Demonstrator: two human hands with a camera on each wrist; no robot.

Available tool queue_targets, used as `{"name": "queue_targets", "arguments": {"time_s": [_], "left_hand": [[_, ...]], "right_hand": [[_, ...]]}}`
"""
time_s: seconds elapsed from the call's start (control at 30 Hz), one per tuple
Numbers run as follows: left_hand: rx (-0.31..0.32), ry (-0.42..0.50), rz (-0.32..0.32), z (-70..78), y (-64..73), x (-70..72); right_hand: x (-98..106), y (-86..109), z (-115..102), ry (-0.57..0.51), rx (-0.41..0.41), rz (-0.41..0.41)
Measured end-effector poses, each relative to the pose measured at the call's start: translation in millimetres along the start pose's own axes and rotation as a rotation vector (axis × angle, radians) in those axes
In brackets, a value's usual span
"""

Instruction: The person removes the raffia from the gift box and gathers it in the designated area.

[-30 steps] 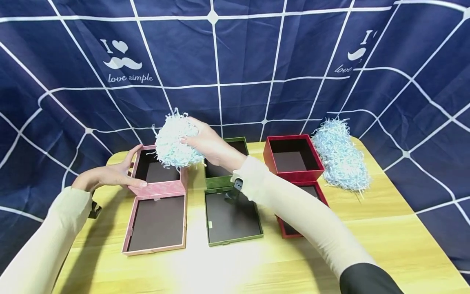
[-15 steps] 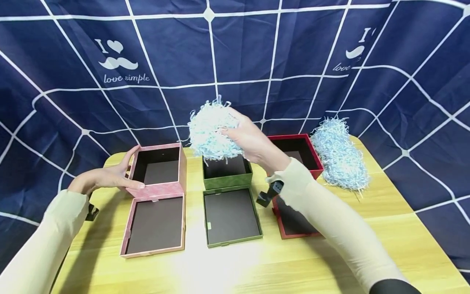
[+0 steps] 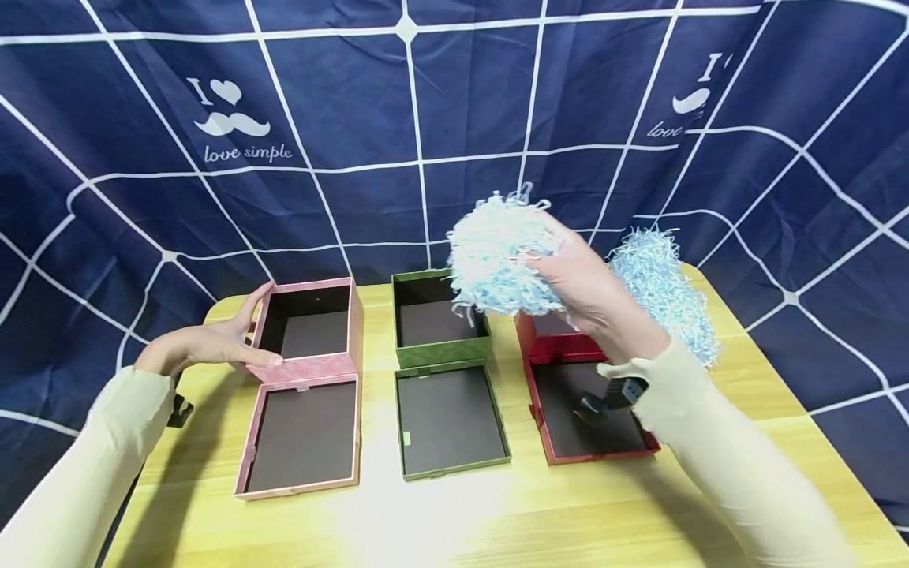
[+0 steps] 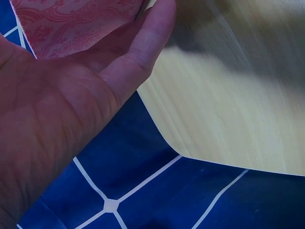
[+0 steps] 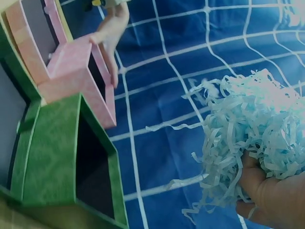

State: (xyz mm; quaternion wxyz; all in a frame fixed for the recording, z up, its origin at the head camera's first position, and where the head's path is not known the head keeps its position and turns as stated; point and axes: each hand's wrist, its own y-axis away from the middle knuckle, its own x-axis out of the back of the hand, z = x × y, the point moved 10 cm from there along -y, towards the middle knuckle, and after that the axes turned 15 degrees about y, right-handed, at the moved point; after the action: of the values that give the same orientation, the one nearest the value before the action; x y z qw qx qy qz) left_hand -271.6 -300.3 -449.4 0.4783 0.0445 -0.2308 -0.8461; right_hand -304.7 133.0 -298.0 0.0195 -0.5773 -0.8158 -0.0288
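Note:
My right hand (image 3: 585, 284) holds a bundle of pale blue paper shreds (image 3: 497, 256) in the air, over the red box (image 3: 564, 345) and the gap left of it. The thumb presses into the shreds (image 5: 257, 119) in the right wrist view, and loose strands trail off. On the left, my left hand (image 3: 202, 347) grips the left side of the pink box (image 3: 319, 365), thumb at the front edge and fingers toward the back corner. The box's dark inside holds nothing. Between them stands the uncovered green box (image 3: 443, 353), dark and bare inside.
A second heap of blue paper shreds (image 3: 667, 300) lies at the table's right rear. Open lids lie before their boxes: the pink lid (image 3: 305, 438), green lid (image 3: 454, 422) and red lid (image 3: 582, 434). A blue gridded cloth (image 3: 469, 118) hangs behind the wooden table (image 3: 398, 521).
My right hand has carried the bundle of paper shreds rightward, from over the pink box past the green box to the red box. My left hand has stayed on the pink box.

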Motion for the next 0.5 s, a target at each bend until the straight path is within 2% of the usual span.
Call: {"name": "queue_targets", "arguments": {"time_s": [0.23,0.37,0.5], "left_hand": [[0.002,-0.009,0.002,-0.3,-2.4,-1.6],[0.002,-0.029,0.005,-0.4,-4.2,-2.6],[0.010,-0.032,0.000,-1.2,-4.8,-4.1]], "right_hand": [[58,30.6,1,-0.125,0.020,0.059],[85,47.2,9,-0.199,0.066,0.049],[106,63.1,16,-0.226,0.126,0.017]]}}
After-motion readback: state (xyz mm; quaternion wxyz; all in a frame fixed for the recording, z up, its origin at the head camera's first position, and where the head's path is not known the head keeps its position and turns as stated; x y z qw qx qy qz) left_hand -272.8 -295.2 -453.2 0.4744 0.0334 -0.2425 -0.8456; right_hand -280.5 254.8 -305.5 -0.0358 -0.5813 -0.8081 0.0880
